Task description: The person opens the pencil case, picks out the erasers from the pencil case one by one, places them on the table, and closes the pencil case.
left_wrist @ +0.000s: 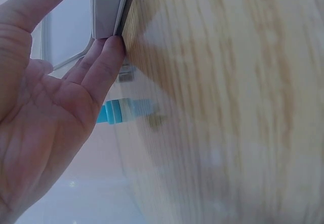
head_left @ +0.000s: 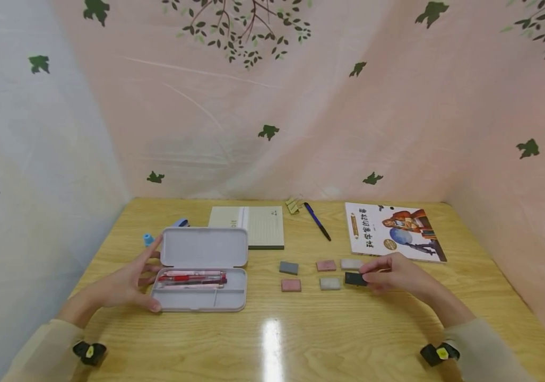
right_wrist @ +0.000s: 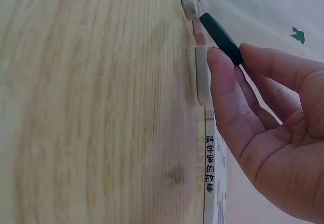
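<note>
My right hand (head_left: 391, 274) pinches a black eraser (head_left: 355, 279) between thumb and fingers. In the right wrist view the black eraser (right_wrist: 220, 37) is tilted and lifted off the table. Around it lie a grey eraser (head_left: 288, 267), two pink erasers, one nearer the front (head_left: 291, 285), and two whitish erasers, one also near the front (head_left: 330, 284). On the left, my left hand (head_left: 126, 281) grips the left side of an open white pencil case (head_left: 181, 301), thumb at the front corner, fingers by the raised lid (head_left: 205, 248). Red and pink pens (head_left: 191, 278) lie in its rear compartment.
Behind the case lie a notepad (head_left: 267, 225), a small light-blue bottle-like item (head_left: 148, 239) and a dark-blue object (head_left: 181, 223). A binder clip (head_left: 293, 206) and a blue pen (head_left: 317, 222) are at the back. A picture book (head_left: 396, 233) lies at the right rear.
</note>
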Demonstrator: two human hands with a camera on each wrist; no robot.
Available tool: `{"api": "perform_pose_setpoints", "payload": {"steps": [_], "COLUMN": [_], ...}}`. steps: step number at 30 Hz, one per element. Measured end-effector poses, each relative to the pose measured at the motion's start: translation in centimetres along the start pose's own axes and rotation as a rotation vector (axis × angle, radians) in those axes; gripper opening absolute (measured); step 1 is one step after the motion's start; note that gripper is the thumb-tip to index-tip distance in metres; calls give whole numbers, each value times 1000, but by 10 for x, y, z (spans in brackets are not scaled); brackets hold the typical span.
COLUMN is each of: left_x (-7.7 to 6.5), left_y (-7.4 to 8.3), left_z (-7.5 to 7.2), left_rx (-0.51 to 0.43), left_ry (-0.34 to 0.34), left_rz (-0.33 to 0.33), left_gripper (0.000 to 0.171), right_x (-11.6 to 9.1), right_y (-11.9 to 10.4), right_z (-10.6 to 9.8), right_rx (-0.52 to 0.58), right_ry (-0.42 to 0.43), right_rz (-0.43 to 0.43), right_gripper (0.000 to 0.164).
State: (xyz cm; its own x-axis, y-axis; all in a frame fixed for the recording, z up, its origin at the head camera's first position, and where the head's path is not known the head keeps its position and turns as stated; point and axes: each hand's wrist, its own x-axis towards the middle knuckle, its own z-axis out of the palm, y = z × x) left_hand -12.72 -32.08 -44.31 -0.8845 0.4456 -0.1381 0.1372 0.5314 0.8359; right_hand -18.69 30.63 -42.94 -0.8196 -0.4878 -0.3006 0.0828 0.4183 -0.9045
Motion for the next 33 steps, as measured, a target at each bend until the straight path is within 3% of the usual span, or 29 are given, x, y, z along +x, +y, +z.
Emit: {"api": "perform_pose_setpoints", "payload": {"steps": [23,33], "left_x": [0,-1], "left_y": [3,5], "left_z": [2,1], "left_rx": [5,22], "left_ry": [8,11], "left_rz": [-29,-30], "left_gripper": [142,142], "right_x": [-2,-5], "right_y": [10,-19], "right_z": [-7,-8], "right_rx": [7,-74], "right_ry": [-9,49], "right_rz": [23,-18], "right_gripper": [37,46]}}
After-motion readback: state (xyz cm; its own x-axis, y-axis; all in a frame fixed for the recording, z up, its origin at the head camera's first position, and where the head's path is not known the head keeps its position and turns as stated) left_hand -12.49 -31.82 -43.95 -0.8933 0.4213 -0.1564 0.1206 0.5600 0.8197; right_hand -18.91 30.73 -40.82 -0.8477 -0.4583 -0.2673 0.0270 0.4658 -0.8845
